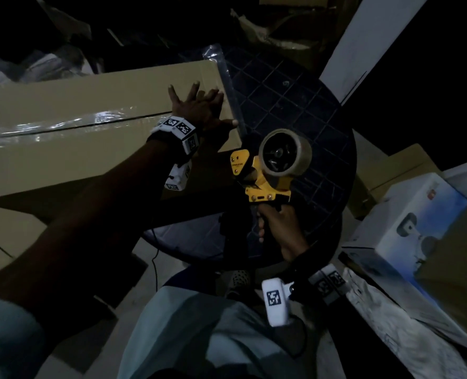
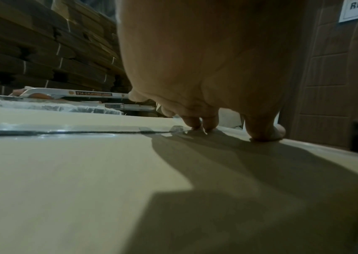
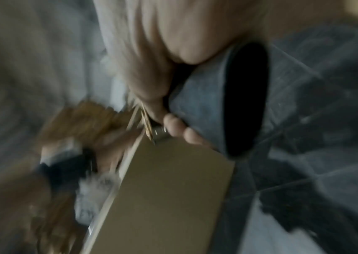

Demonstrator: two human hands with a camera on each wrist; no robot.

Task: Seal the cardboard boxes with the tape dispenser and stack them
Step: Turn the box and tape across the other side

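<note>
- While the left hand (image 1: 199, 108) lies flat with its fingers spread on the top of the cardboard box (image 1: 76, 149), its fingertips (image 2: 195, 126) press down near the box's end edge, and the thumb reaches that edge on the side nearest the right hand
- From the left wrist view, the clear tape (image 2: 64, 128) runs along the centre seam of the box and ends just short of the fingertips, its end a little crumpled
- Beyond the left hand's fingers, a loose clear strip (image 1: 231, 94) lies along the end edge of the box, running from the far corner down toward the tape dispenser
- Just to the right of the left hand, the right hand (image 1: 278, 231) is wrapped round the handle of the yellow tape dispenser (image 1: 262, 170), holding it with the roll (image 1: 285, 153) turned up and the front plate close to the near corner of the box; whether it touches the box I cannot tell
- Under both hands, the box rests partly on a dark round table (image 1: 295, 105) with a grid pattern, which shows past the box's end
- To the right of the right hand sits a white printed carton (image 1: 407, 236)
- Blur in the right wrist view leaves only curled fingers (image 3: 173, 123) against a dark roll and a tan box face
</note>
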